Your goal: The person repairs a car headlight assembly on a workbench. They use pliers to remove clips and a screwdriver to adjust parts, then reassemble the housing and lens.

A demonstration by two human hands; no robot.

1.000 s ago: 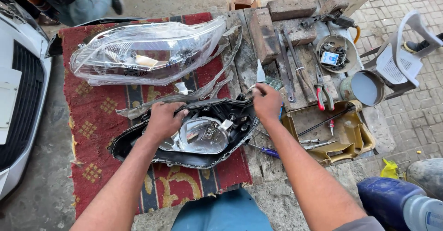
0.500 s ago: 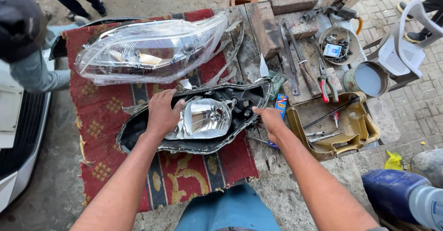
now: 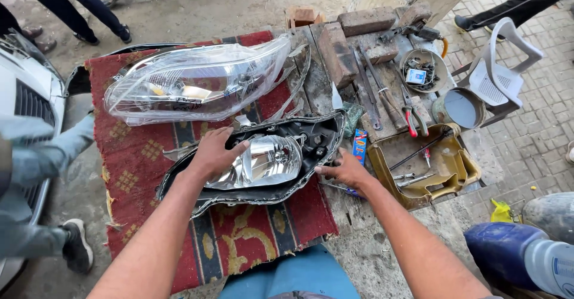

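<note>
On an outdoor worktop [image 3: 371, 257] spread with a red rug [image 3: 251, 239], the left hand [image 3: 212, 152] and right hand [image 3: 344, 170] clasp opposite edges of a black headlight housing [image 3: 299, 149]. Its overhanging end could slip. The clear lens [image 3: 197, 81] lies beyond; fingertips are hidden.

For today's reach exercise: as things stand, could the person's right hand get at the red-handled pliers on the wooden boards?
Probably yes. The right hand rests at the black headlight housing's right end, and the red-handled pliers lie just beyond it; only a small blue packet lies flat between them, nothing standing.
</note>
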